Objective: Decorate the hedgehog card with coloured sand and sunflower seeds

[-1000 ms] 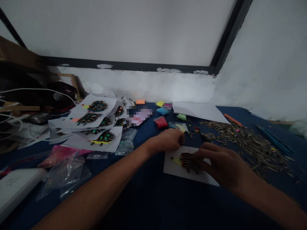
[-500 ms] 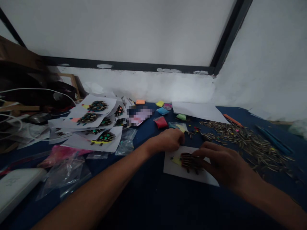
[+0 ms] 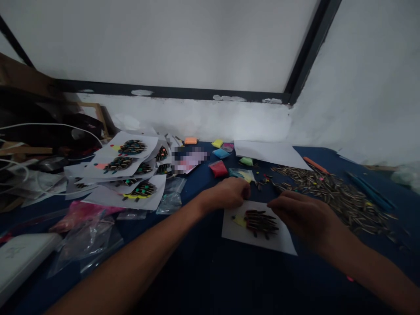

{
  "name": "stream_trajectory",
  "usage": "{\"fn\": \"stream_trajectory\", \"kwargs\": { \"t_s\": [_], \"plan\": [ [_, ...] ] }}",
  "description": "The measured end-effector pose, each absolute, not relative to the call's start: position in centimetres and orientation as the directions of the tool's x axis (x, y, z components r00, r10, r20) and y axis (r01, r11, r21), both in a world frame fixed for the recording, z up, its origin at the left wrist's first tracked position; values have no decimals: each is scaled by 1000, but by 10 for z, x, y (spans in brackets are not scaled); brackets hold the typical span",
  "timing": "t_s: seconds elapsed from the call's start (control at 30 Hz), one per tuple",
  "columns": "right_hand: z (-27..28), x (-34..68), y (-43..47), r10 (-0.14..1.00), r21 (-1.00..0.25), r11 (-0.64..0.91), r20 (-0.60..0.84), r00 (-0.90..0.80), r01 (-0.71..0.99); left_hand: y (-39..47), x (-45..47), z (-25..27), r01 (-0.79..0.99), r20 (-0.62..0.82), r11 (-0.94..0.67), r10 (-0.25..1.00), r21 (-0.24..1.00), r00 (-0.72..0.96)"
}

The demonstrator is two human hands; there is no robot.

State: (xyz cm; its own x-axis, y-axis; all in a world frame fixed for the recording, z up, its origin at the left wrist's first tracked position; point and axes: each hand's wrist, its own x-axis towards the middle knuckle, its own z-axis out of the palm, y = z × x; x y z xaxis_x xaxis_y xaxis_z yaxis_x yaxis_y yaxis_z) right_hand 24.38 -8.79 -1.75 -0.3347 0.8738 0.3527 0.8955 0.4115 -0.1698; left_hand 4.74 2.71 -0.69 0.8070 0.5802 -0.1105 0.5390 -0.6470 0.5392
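Observation:
A white paper sheet (image 3: 234, 234) lies on the blue table, bearing a hedgehog figure (image 3: 262, 222) with a yellow clay face and a back of striped sunflower seeds. My left hand (image 3: 231, 192) is closed, its knuckles at the sheet's upper edge; anything inside it is hidden. Over the sheet's right edge is my right hand (image 3: 303, 216), fingers pinched together with their tips just right of the hedgehog. What it pinches, if anything, is too dark to make out. Loose sunflower seeds (image 3: 341, 194) are heaped beyond this hand.
Finished-looking hedgehog sheets (image 3: 154, 199) are stacked at left, beside plastic bags (image 3: 95, 240) and a white box (image 3: 26, 258). Small clay packets, one red (image 3: 218, 169), lie behind my left hand. An orange-handled tool (image 3: 315, 164) and a blue tool (image 3: 372, 190) flank the seeds.
My right hand has drawn back from the hedgehog's seeds to the right and slightly up, uncovering the figure's back. My left hand stays at the sheet's upper edge.

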Motion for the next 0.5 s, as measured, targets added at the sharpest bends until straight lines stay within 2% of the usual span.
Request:
{"fn": "stream_trajectory", "kwargs": {
  "t_s": [0.17,0.37,0.5],
  "plan": [
    [-16,247,-86,883,-197,368,381,-275,909,28,46,-7,538,-102,-654,581,531,807],
    [-20,254,-83,917,-121,272,334,-219,955,27,43,1,556,-145,-630,581,542,801],
    [-28,252,-82,935,-75,213,304,-181,974,26,44,3,566,-148,-652,581,505,801]
  ]
}}
